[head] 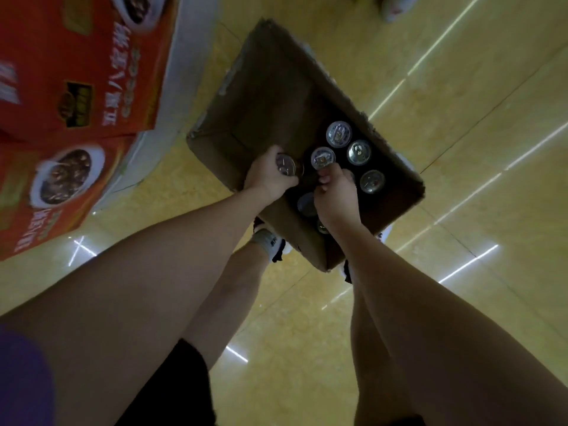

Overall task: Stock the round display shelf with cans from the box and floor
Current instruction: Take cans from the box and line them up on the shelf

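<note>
An open brown cardboard box [270,87] stands on the floor between my feet. Several cans with silver lids stand in its right half, among them one at the back [338,134] and one at the right [372,181]. My left hand [267,179] grips a can [285,164] and holds it tilted over the box's near left wall. My right hand [335,195] reaches into the box, its fingers curled over the top of a can that it mostly hides. Another can [306,204] shows just left of that hand.
The round display shelf's white base [187,56] curves along the left, carrying red printed cartons [76,72]. The floor is glossy yellow tile with light streaks. My shoes [273,244] stand under the box's near corner. Another person's shoe [396,7] shows at the top.
</note>
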`<state>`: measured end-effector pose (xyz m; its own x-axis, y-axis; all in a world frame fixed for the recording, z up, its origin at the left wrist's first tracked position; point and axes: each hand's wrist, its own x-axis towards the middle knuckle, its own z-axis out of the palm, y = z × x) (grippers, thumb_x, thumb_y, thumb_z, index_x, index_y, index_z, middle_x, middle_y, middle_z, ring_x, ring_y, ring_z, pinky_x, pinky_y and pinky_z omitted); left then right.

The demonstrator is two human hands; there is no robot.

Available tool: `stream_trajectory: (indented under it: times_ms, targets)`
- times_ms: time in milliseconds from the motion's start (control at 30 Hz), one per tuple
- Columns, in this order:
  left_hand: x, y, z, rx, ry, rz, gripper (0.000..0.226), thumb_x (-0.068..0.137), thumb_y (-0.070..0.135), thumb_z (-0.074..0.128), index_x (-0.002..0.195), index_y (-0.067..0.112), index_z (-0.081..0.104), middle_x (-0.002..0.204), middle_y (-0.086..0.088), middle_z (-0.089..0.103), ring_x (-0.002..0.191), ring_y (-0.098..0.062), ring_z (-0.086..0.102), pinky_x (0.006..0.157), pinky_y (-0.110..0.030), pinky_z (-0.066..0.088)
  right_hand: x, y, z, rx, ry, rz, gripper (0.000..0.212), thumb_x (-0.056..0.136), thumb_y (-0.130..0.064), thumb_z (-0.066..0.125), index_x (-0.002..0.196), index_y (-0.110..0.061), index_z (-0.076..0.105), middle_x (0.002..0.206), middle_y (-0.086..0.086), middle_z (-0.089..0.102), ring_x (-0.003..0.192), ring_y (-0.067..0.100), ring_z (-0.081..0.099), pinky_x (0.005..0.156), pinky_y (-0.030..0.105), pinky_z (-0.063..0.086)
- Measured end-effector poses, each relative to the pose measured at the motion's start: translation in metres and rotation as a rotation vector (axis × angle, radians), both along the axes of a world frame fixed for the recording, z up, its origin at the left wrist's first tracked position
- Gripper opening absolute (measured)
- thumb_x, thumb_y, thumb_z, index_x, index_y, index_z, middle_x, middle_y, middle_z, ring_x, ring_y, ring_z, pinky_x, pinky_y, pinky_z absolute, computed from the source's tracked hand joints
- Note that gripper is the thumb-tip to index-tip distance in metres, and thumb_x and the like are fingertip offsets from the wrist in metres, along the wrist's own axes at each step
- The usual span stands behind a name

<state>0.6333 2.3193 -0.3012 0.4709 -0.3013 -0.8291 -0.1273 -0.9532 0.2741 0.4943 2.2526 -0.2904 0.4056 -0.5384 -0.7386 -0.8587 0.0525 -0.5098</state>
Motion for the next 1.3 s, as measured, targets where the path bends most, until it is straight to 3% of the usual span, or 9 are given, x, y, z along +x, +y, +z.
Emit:
stream_trajectory:
  times_ms: [100, 200, 400, 600, 667, 767, 900, 1033, 1300]
  targets:
    - [0.01, -0.004, 0.061, -0.029, 0.015, 0.087, 0.063, 0.076, 0.023, 0.081, 0.131, 0.018, 0.05, 0.119, 0.0, 0.061, 0.106, -0.014, 0.055, 0.09, -0.027, 0.045, 0.009, -0.014, 0.052, -0.044, -0.044, 0.079, 0.027, 0.089, -0.001, 0.048, 0.114, -0.008, 0.053, 0.118, 0.012, 0.052, 0.102, 0.031, 0.054, 0.081, 0.033, 0.042]
    - [0.019, -0.013, 0.132, -0.077, 0.028, 0.13, 0.059, 0.071, 0.029, 0.082, 0.123, 0.022, 0.054, 0.115, 0.003, 0.063, 0.108, -0.018, 0.059, 0.097, -0.039, 0.05, 0.022, -0.029, 0.113, -0.052, -0.1, 0.159, 0.02, 0.09, -0.006, 0.049, 0.109, -0.01, 0.052, 0.116, 0.012, 0.051, 0.098, 0.034, 0.053, 0.078, 0.036, 0.043]
    - [0.031, -0.039, 0.297, -0.196, 0.018, 0.105, 0.042, 0.078, 0.034, 0.077, 0.114, 0.022, 0.058, 0.109, 0.005, 0.061, 0.101, -0.02, 0.06, 0.091, -0.047, 0.052, 0.05, -0.066, 0.261, -0.083, -0.205, 0.33, 0.022, 0.089, -0.008, 0.054, 0.11, -0.014, 0.05, 0.119, 0.011, 0.05, 0.097, 0.035, 0.054, 0.073, 0.037, 0.043]
    - [0.032, -0.044, 0.473, -0.351, -0.031, 0.192, 0.071, 0.086, 0.045, 0.072, 0.144, 0.017, 0.043, 0.152, -0.001, 0.036, 0.092, -0.024, 0.065, 0.074, -0.037, 0.058, 0.057, -0.098, 0.423, -0.133, -0.354, 0.522, 0.048, 0.08, -0.028, 0.074, 0.121, -0.015, 0.053, 0.118, 0.007, 0.052, 0.104, 0.027, 0.055, 0.08, 0.032, 0.043]
    - [0.038, -0.047, 0.531, -0.422, -0.137, 0.183, 0.062, 0.082, 0.049, 0.073, 0.132, 0.015, 0.057, 0.137, -0.003, 0.051, 0.09, -0.021, 0.064, 0.065, -0.029, 0.054, 0.062, -0.104, 0.475, -0.135, -0.389, 0.55, 0.054, 0.075, -0.034, 0.078, 0.118, -0.016, 0.053, 0.116, 0.006, 0.054, 0.102, 0.027, 0.057, 0.077, 0.031, 0.041]
    - [0.055, -0.051, 0.617, -0.483, -0.295, 0.157, 0.039, 0.078, 0.047, 0.076, 0.089, 0.01, 0.069, 0.08, -0.003, 0.06, 0.071, -0.017, 0.06, 0.055, -0.026, 0.044, 0.079, -0.11, 0.547, -0.196, -0.485, 0.604, 0.059, 0.071, -0.036, 0.083, 0.116, -0.015, 0.052, 0.11, 0.002, 0.058, 0.1, 0.024, 0.058, 0.072, 0.029, 0.038]
    - [0.081, -0.044, 0.723, -0.506, -0.416, 0.119, 0.05, 0.076, 0.056, 0.073, 0.07, 0.007, 0.068, 0.052, -0.004, 0.059, 0.046, -0.019, 0.057, 0.051, -0.033, 0.051, 0.111, -0.109, 0.64, -0.204, -0.645, 0.613, 0.06, 0.071, -0.034, 0.086, 0.119, -0.019, 0.054, 0.102, -0.002, 0.063, 0.092, 0.015, 0.06, 0.069, 0.024, 0.043]
    - [0.101, -0.029, 0.812, -0.57, -0.548, 0.159, 0.047, 0.08, 0.052, 0.069, 0.057, 0.011, 0.06, 0.041, -0.001, 0.051, 0.035, -0.017, 0.051, 0.04, -0.023, 0.041, 0.14, -0.101, 0.713, -0.234, -0.792, 0.624, 0.056, 0.067, -0.046, 0.082, 0.112, -0.024, 0.057, 0.098, 0.0, 0.068, 0.089, 0.018, 0.065, 0.077, 0.041, 0.056]
    - [0.132, 0.024, 0.925, -0.612, -0.695, 0.157, 0.048, 0.088, 0.051, 0.057, 0.084, 0.005, 0.069, 0.06, -0.025, 0.062, 0.038, -0.026, 0.05, 0.039, -0.024, 0.039, 0.19, -0.053, 0.826, -0.275, -0.986, 0.646, 0.049, 0.07, -0.039, 0.085, 0.108, -0.021, 0.06, 0.095, -0.005, 0.07, 0.087, 0.013, 0.066, 0.072, 0.027, 0.053]
